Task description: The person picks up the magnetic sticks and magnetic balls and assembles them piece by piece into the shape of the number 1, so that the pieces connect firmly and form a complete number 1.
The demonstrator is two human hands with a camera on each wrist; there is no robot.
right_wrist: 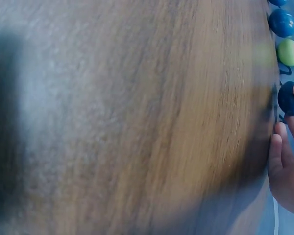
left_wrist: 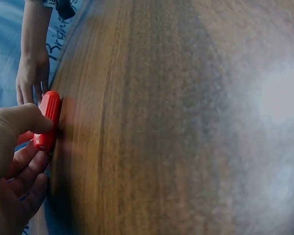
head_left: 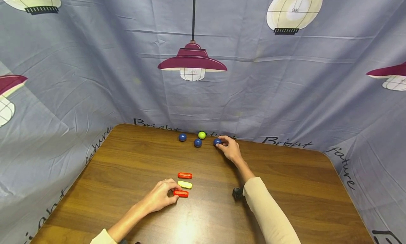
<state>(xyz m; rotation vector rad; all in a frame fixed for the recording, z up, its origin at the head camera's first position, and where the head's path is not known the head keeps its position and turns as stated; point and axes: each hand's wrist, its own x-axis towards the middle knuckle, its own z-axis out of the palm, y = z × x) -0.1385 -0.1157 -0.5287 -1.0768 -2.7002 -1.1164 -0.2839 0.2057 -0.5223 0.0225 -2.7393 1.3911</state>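
My left hand (head_left: 158, 197) pinches a red, ribbed, rounded plastic bar (head_left: 181, 193) at its left end, low on the table. In the left wrist view the thumb presses one side of the bar, with fingers on the other. Just beyond it lie a yellow bar (head_left: 185, 185) and a second red bar (head_left: 185, 175), roughly parallel. At the far edge my right hand (head_left: 231, 149) holds a blue ball (head_left: 217, 142) between thumb and fingers. Left of that ball are another blue ball (head_left: 198, 143), a yellow-green ball (head_left: 202, 135) and a third blue ball (head_left: 182, 137).
The brown wooden table (head_left: 285, 180) has rounded far corners. A grey-blue curtain (head_left: 241, 96) with printed lamps and lettering hangs behind it and at both sides. Beneath the right forearm is a black object (head_left: 237, 193), partly hidden by the sleeve.
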